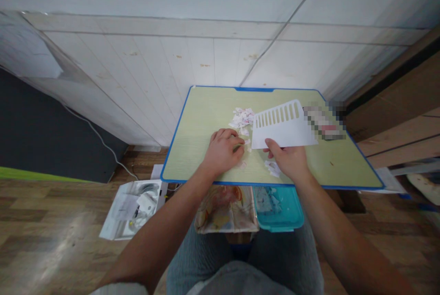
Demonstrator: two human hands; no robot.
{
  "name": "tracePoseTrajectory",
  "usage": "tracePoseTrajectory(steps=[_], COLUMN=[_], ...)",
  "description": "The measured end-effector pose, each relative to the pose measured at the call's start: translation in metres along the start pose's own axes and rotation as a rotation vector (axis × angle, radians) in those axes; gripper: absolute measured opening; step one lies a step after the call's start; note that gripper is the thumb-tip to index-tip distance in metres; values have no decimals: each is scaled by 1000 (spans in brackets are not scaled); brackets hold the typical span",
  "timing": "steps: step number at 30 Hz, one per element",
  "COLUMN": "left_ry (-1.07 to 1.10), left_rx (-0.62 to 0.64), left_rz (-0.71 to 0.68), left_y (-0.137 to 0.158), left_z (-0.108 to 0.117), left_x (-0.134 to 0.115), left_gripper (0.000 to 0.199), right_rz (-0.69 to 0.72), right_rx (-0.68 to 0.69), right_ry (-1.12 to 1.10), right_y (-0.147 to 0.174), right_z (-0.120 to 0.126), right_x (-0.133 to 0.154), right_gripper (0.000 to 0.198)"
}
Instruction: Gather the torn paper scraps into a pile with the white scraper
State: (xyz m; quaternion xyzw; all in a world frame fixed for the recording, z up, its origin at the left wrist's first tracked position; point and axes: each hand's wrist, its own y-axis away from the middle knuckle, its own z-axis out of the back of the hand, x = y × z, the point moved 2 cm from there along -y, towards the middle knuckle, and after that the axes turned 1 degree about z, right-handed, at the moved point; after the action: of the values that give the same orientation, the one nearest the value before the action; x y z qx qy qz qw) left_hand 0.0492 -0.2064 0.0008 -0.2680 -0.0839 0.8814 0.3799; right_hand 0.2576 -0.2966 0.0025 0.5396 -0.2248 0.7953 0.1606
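My right hand [290, 159] pinches the lower edge of a white slotted sheet [283, 134], thumb on top and fingers underneath. The sheet tilts above the table and has a row of long rounded cut-outs along its far side. My left hand [225, 150] rests on the table with bent fingers, its thumb apart from the index finger. The index fingertip is beside small paper scraps [246, 141]. Just beyond lies a heap of torn white paper pieces [242, 117] with pinkish marks. More white strips [272, 168] lie near the front edge, by my right hand.
The pale green table [202, 107] has a blue rim and stands against a white panelled wall. A blurred-out flat object [325, 123] lies at its right. Below the front edge are a patterned fabric-like container [227, 221] and a turquoise tub [280, 221]. An open white box [118, 221] holds cables.
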Motion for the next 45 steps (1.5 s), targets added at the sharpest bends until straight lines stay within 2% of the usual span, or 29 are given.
tracePoseTrajectory(steps=[9, 15, 18, 21, 31, 36, 40, 42, 45], left_ry=[51, 58, 48, 39, 74, 80, 114, 101, -35], left_rx=[44, 69, 56, 40, -72, -215, -337, -351, -302], left_rz=[-46, -77, -49, -37, 26, 95, 180, 226, 293], left_y=[1, 2, 1, 1, -4, -7, -9, -10, -12], left_z=[3, 4, 3, 1, -4, -4, 1, 6, 20], left_x=[-1, -3, -3, -3, 7, 13, 21, 32, 54], left_gripper=[16, 27, 35, 33, 23, 18, 17, 18, 24], right_rz=[0, 8, 1, -13, -58, -44, -21, -27, -49], right_rx=[-37, -23, -6, -7, -43, -124, -93, -83, -83], right_ry=[1, 16, 46, 91, 159, 56, 42, 45, 59], right_y=[-1, 0, 3, 8, 30, 17, -2, -3, 8], right_z=[-2, -2, 4, 16, 54, 42, 22, 21, 36], right_x=[9, 11, 5, 1, -2, 4, 1, -3, -8], right_gripper=[34, 35, 39, 41, 34, 28, 32, 32, 29])
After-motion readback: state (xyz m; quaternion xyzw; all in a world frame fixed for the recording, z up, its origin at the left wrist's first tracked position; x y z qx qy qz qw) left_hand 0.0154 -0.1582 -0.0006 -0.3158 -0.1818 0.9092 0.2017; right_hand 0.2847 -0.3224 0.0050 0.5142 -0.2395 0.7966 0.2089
